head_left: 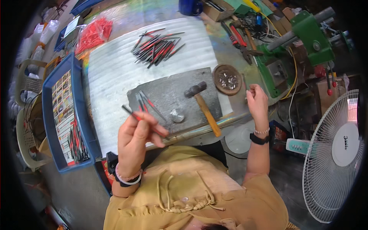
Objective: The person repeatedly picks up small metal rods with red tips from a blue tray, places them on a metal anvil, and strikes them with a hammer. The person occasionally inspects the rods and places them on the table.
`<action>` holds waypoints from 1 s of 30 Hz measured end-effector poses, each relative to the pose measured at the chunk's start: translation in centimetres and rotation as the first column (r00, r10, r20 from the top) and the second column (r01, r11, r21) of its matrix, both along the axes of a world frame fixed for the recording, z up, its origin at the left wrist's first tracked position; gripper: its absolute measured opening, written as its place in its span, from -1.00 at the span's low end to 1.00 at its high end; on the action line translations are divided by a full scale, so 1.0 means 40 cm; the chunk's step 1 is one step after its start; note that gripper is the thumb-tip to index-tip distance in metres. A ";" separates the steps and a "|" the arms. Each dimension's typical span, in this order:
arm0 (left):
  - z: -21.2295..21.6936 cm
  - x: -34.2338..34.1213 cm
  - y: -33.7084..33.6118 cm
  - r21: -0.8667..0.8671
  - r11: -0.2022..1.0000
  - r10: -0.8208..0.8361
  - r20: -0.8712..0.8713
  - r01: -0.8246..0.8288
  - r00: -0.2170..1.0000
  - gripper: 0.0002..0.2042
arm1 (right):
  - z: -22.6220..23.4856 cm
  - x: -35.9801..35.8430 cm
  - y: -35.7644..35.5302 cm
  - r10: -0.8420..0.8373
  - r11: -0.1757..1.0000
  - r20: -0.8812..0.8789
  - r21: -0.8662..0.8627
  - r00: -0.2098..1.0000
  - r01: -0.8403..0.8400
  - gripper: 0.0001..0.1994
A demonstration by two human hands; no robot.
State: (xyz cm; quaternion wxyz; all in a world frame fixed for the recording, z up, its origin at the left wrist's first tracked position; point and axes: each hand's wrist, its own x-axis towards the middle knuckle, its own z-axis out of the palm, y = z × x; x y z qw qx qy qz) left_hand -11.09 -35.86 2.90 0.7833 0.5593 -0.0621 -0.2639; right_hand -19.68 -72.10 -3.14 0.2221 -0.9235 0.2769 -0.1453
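1. The left hand (pixel 134 138) has its grip closed around a thin dark tool with a red handle (pixel 142 120), held tilted above the near left edge of the grey slab (pixel 168 96).
2. The right hand (pixel 257 104) is raised at the right end of the slab, near the round dish (pixel 227 79); its fingers are pinched on something too small to tell.
3. A hammer (pixel 202 105) with a wooden handle lies on the slab, head to the far side.
4. Several similar tools (pixel 146 102) lie on the slab, left of the hammer.
5. A larger pile of them (pixel 156 46) lies far on the table (pixel 111 76).
6. A blue tray (pixel 82 115) stands at the left.
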 end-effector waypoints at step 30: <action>-0.020 -0.064 0.020 -0.119 0.976 -0.184 -0.013 0.182 0.983 -0.84 | 0.222 -0.001 0.446 0.509 0.541 0.321 0.603 0.799 -0.587 -0.90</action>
